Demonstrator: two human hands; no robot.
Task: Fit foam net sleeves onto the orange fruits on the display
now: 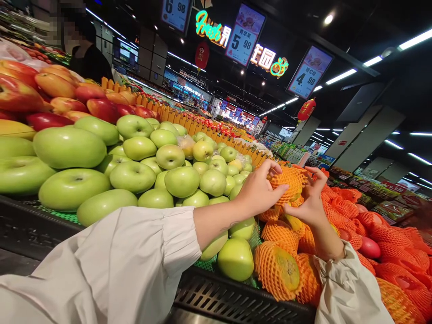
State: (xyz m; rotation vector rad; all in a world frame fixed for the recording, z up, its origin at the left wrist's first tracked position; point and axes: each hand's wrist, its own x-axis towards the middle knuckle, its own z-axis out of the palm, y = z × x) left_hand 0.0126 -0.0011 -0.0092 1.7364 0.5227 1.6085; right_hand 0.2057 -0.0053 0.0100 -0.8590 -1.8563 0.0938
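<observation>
Above fruit display, left hand (258, 189), right hand (308, 204), cupping netted fruit (287, 182)

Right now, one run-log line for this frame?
left hand: grip on netted fruit | right hand: grip on same fruit's far side | fruit: raised over netted pile | beside: green apples

One view only, head-worn, looking forward and slightly down along both forearms. The horizon tilts: the fruit display runs from upper left toward lower right. Camera sits close over the black front rim of the bench (236, 299), near enough that the white sleeve (111, 265) fills the lower left corner. Green apples (135, 175) lie near at left, net-wrapped orange fruit (280, 270) at lower right. The left hand (259, 191) and right hand (310, 207) meet right of centre. Beyond, the aisle recedes to hanging price signs (245, 33) and ceiling lights. Wide lens, edges stretched.
</observation>
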